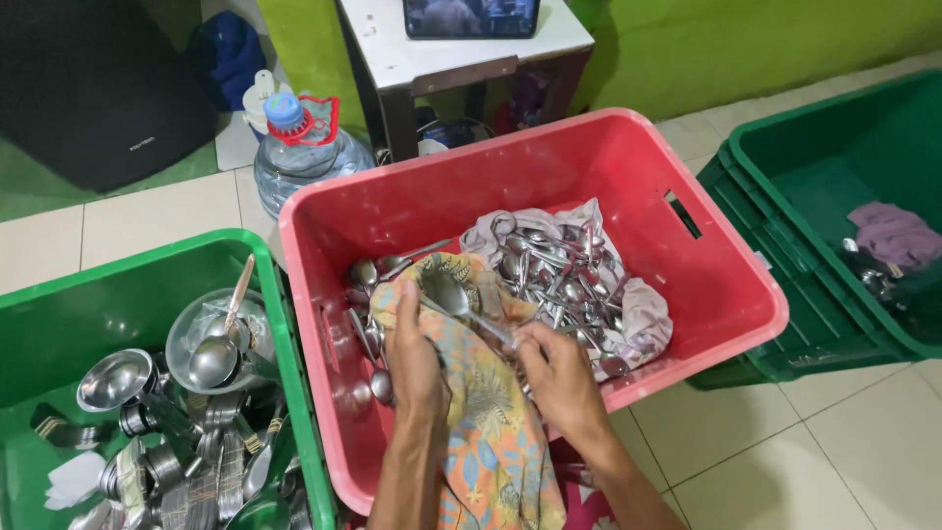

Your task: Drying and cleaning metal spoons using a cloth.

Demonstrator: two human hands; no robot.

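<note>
head view, right hand (561,378) pinching spoon (461,304) handle, bowl up-left, left hand (417,353) seemingly gripping patterned cloth (491,432)

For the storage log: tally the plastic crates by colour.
Red crate: 1
Green crate at left: 1
Green crates stacked at right: at least 2, exact number hard to tell
Total: at least 4

head cam | steep downward look | close over red crate (706,294) | single view
</note>
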